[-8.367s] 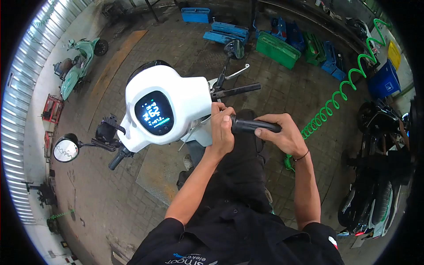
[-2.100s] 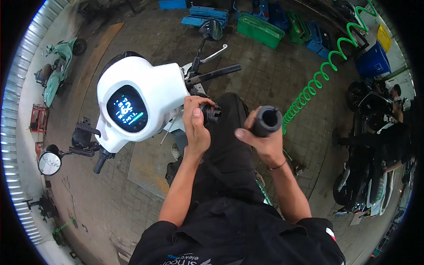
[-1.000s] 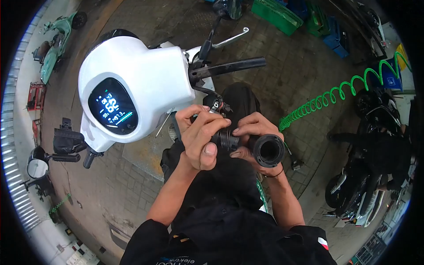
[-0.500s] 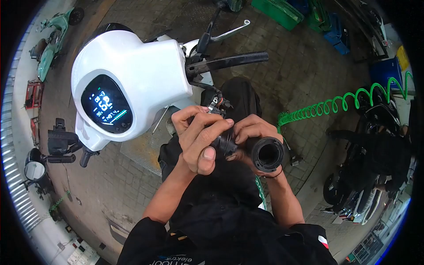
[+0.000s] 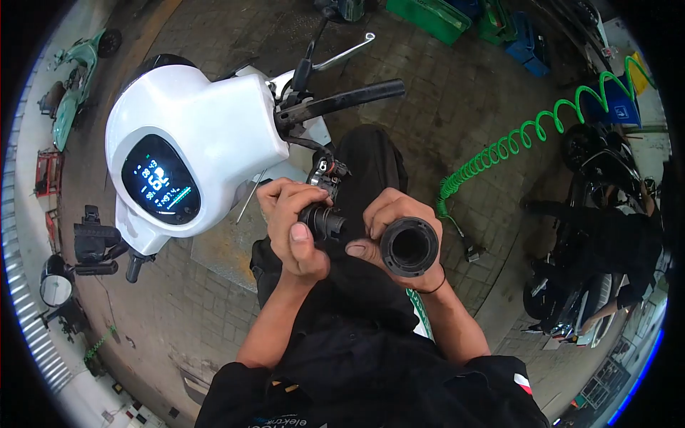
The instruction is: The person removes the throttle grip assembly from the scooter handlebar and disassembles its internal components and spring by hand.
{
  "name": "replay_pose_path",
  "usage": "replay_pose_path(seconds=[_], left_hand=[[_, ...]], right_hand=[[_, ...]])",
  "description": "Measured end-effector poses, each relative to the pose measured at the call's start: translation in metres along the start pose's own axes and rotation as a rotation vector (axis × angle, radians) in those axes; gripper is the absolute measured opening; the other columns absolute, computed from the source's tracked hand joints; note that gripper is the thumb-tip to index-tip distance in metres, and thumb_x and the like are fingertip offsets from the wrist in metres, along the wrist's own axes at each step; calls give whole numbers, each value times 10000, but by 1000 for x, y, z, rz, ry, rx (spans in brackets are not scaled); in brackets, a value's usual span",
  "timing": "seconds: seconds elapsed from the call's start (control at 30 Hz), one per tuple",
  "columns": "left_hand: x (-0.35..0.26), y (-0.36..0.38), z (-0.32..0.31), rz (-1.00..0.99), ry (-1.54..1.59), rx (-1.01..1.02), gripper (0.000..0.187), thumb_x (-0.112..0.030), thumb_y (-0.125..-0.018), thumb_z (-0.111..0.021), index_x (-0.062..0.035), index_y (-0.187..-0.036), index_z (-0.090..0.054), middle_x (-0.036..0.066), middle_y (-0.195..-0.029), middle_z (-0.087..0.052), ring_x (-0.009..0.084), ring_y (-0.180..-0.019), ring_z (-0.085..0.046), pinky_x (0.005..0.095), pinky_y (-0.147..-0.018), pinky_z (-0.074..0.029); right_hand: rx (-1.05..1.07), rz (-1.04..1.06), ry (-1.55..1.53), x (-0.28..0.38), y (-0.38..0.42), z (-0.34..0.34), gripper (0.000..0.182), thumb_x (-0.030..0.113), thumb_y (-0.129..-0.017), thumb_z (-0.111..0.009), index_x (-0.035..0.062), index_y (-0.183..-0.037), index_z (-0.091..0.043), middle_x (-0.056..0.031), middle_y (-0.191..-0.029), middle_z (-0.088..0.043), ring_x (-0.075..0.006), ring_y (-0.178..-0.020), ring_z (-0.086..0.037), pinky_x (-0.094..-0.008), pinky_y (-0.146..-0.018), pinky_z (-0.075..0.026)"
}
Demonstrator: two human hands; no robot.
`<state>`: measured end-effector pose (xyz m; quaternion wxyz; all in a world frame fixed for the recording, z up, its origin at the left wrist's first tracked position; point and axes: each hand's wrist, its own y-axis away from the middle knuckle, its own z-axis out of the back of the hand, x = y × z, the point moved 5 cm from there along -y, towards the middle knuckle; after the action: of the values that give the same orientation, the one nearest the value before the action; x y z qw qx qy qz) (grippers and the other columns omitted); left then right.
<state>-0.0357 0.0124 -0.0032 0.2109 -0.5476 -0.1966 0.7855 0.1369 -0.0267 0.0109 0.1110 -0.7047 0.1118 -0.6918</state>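
Observation:
My left hand [image 5: 291, 235] is closed round a black cylindrical part with a ribbed end [image 5: 327, 225], seemingly a handlebar switch housing. Wires and a metal bracket [image 5: 327, 170] sit just above it, next to the scooter. In my right hand [image 5: 399, 210] is a black hollow throttle grip [image 5: 409, 246], its round open end facing up at me. A small gap separates the two parts. Beyond my hands, the bare black handlebar tube [image 5: 349, 101] sticks out of the white scooter cowl [image 5: 221, 118], with a silver brake lever [image 5: 349, 50] above.
A lit display [image 5: 160, 180] glows on the cowl. To the right hangs a green coiled air hose [image 5: 528, 139]. A person in dark clothes [image 5: 621, 235] is beside a motorcycle [image 5: 581, 292]. Green [image 5: 432, 20] and blue crates [image 5: 528, 50] stand at the top.
My hands have moved apart, uncovering the ribbed end of the part in my left hand. The throttle grip has shifted slightly left with my right hand. The view has shifted a little.

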Motion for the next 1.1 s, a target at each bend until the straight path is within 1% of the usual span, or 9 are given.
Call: replay_pose_path(seconds=[0.07, 0.13, 0.17, 0.3, 0.47, 0.6, 0.73, 0.9, 1.1], left_hand=[[2, 2, 1, -27, -26, 4, 474, -377, -1032, -419, 11, -1059, -690, 123, -906, -704, 308, -966, -524, 449, -940, -411], [2, 2, -3, -96, -126, 107, 472, -419, -1076, -480, 5, -1087, -689, 113, -926, -707, 305, -946, -545, 449, -949, -402], [4, 2, -3, -150, -122, 134, 468, -460, -1045, -606, -5, -1112, -692, 109, -947, -712, 307, -941, -572, 439, -923, -420], [8, 5, -10, -194, -189, 215, 478, -417, -920, -806, -9, -1143, -696, 124, -1036, -716, 329, -960, -592, 422, -867, -472], [14, 19, -19, -184, -262, 220, 491, -398, -915, -821, 3, -1172, -698, 140, -1125, -711, 341, -994, -588, 443, -888, -484], [15, 24, -20, -179, -341, 239, 518, -403, -927, -813, 13, -1214, -697, 144, -1173, -706, 343, -1022, -581, 444, -898, -486], [17, 30, -20, -175, -338, 263, 490, -376, -952, -796, 12, -1234, -695, 144, -1186, -705, 351, -1059, -565, 451, -927, -475], [17, 32, -18, -193, -367, 279, 445, -299, -938, -806, 8, -1235, -682, 147, -1199, -699, 355, -1081, -563, 459, -944, -470], [19, 33, -17, -185, -296, 277, 397, -234, -959, -785, 27, -1234, -667, 187, -1190, -698, 392, -1065, -617, 472, -941, -497]], right_hand=[[11, -2, -21, 4, 4, -1, 353, 12, -751, -947, 74, -863, -618, -78, -850, -642, -157, -740, -614, -301, -654, -493], [-40, -257, -354, -1, 14, -6, 305, 47, -792, -927, 40, -861, -630, -65, -806, -651, -200, -728, -632, -318, -700, -497], [-43, -254, -348, 2, 15, -7, 305, 47, -792, -927, 40, -861, -630, -65, -806, -651, -200, -728, -632, -318, -700, -497], [43, -161, -503, 13, 19, -13, 301, 47, -829, -907, 52, -840, -606, -54, -777, -623, -191, -702, -617, -326, -697, -492], [226, 63, -623, 26, 19, -18, 334, 47, -864, -884, 57, -863, -550, -88, -762, -613, -175, -619, -591, -328, -566, -479], [269, 71, -818, 35, 25, -23, 368, 120, -871, -887, 68, -769, -537, -64, -698, -597, -179, -571, -560, -327, -537, -461], [356, 178, -917, 43, 28, -29, 289, -1, -818, -795, 71, -674, -555, -50, -635, -574, -187, -534, -559, -316, -489, -425], [500, 68, -937, 54, 40, -38, 311, 11, -759, -788, 62, -599, -526, -59, -599, -555, -191, -505, -553, -316, -464, -399], [557, 4, -1104, 58, 60, -57, 338, 37, -797, -804, 56, -610, -523, -65, -602, -559, -214, -532, -556, -327, -494, -412]])
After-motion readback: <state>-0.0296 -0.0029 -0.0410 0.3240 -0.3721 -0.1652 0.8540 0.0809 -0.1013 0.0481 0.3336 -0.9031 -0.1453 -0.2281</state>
